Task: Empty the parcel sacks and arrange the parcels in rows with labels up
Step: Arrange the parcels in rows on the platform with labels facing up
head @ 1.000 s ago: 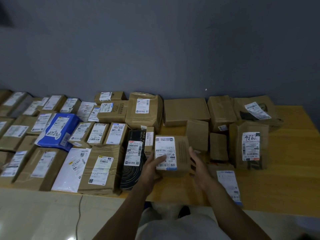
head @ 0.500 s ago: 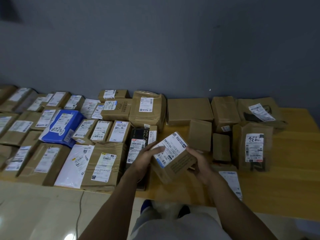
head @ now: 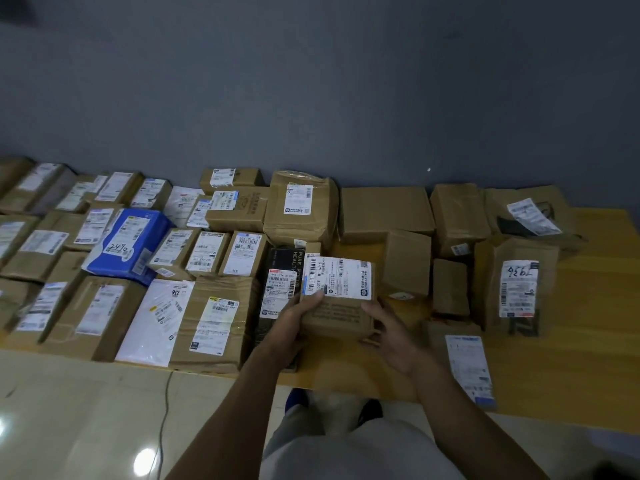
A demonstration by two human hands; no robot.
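Note:
A small brown cardboard parcel [head: 341,313] with a white label on top sits between my hands, just right of a black box [head: 282,289]. My left hand [head: 294,315] grips its left side with the thumb on the label's corner. My right hand [head: 388,329] holds its right lower edge, fingers curled under. The label faces up, turned sideways. Rows of labelled parcels [head: 207,251] fill the wooden table [head: 588,341] to the left.
Unsorted brown boxes [head: 386,209] stand at the back right, some with no label showing. A tall parcel with handwritten numbers [head: 517,289] stands on the right. A flat labelled packet [head: 469,368] lies near the front edge. A grey wall runs behind; pale floor lies below.
The parcel was tilted up between my hands half a second ago. Now it has been turned about a quarter and lies level, label up, beside the black box.

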